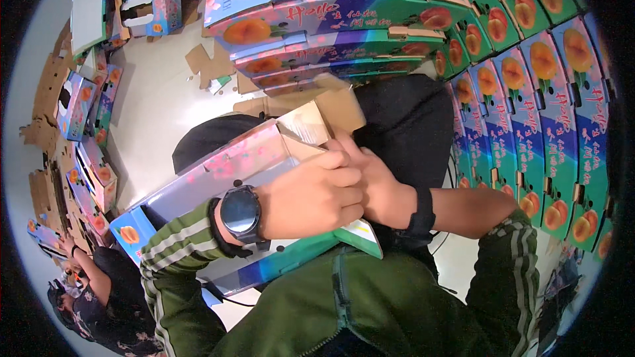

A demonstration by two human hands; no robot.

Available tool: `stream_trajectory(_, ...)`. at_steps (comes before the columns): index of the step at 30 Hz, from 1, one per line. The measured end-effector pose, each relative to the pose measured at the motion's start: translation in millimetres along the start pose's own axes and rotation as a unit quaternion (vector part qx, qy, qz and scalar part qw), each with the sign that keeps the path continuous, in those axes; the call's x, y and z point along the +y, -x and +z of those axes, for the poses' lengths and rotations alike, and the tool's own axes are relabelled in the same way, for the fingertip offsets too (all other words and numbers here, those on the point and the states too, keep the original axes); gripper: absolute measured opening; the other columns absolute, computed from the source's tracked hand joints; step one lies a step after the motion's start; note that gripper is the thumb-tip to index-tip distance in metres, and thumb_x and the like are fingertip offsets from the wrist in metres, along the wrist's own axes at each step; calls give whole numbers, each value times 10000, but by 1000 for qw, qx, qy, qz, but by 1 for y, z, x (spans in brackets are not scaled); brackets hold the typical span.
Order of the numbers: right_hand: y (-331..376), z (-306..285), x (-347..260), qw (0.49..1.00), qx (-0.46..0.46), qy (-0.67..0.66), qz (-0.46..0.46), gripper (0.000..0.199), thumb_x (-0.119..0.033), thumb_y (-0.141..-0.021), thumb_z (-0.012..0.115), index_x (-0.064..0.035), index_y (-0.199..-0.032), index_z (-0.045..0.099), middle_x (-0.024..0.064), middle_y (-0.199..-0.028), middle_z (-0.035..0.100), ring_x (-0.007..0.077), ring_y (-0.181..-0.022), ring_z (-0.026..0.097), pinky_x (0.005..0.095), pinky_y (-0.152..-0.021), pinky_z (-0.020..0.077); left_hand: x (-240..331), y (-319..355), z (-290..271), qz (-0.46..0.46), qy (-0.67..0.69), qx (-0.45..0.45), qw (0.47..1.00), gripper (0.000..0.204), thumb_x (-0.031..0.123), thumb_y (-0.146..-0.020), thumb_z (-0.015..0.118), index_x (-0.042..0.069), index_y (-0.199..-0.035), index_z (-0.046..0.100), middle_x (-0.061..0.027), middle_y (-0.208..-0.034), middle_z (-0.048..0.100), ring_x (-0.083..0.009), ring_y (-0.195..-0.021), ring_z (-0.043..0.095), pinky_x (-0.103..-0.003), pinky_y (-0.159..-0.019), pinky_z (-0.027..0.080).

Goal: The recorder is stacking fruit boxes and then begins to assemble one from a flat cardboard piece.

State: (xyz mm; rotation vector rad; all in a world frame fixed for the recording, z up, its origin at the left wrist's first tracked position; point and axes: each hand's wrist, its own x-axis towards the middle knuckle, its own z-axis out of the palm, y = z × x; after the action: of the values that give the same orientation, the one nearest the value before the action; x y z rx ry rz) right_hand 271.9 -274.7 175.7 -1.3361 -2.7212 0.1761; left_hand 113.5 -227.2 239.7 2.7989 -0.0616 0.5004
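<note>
A long fruit carton, pink, blue and green with blossom and peach pictures, lies slantwise across my lap. Its right end has brown cardboard flaps standing out, one of them blurred. My left hand, with a round dark watch at the wrist, is closed with curled fingers over that end. Against it presses my right hand, also closed at the carton's end, a black band round its wrist. The fingertips of both hands are mostly hidden. A small green-and-white flap sticks out below them.
Matching cartons are stacked in front of my knees. More printed cartons stand in rows at the right. Flattened and torn cardboard lies along the left, where another person sits. A brown scrap lies on the pale floor.
</note>
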Motion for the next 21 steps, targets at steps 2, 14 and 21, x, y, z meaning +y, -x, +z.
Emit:
stream_trajectory(2,-2,-3,-3,996,12,-84,-13,469,-206,-837,551,-90,-1284,474,105,-1134,506,294,-1105,495,408,-857,494,0,0,-4,10,0,-13,1000,137,208,-655,600,127,-763,576,6,-759,517,-189,-832,516,-340,-836,397)
stream_trajectory(14,-8,-9,-4,990,53,-125,-36,266,-101,-862,490,45,-1048,612,224,-985,624,358,-864,641,421,-804,532,-61,47,-129,-347,94,-15,933,593,373,-720,838,30,-1139,596,-146,-1118,615,-286,-1032,609,-380,-902,477)
stream_trajectory(21,-6,-19,-20,986,142,-70,-54,318,-79,-790,540,21,-1084,608,163,-1000,638,296,-958,639,359,-862,524,-147,102,-56,-431,549,-339,631,1041,143,-701,877,-9,-1479,204,-110,-1349,455,-153,-1171,526,-315,-935,499)
